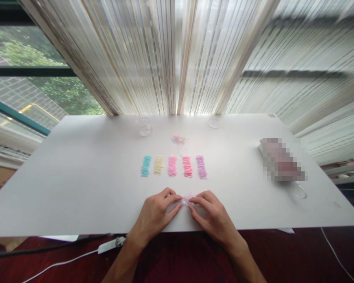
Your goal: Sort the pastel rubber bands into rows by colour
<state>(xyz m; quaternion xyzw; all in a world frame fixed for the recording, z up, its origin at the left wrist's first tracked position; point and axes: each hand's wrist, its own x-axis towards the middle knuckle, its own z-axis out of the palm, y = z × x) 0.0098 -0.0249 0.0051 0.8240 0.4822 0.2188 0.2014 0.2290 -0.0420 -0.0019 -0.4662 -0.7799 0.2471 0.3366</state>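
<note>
At the near edge of the table, my left hand (157,210) and my right hand (214,214) meet fingertip to fingertip, each with thumb and index finger drawn together. Between them lies a small tangle of thin pale pink and lilac bands (187,195), pinched at both sides; single strands are too fine to make out. Just beyond my hands, small thin pieces are laid in stacks by colour: teal (146,166), pale yellow (158,165), pink (172,166), coral (187,166) and purple (201,167). Farther back sits a loose mixed-colour heap of bands (179,139).
Two clear round containers or lids (144,128) (214,123) stand at the back of the white table (85,177). A pixelated pouch-like object (280,159) with a loop lies on the right. Striped string curtains (141,59) hang behind. A white cable with a connector (107,246) is below left.
</note>
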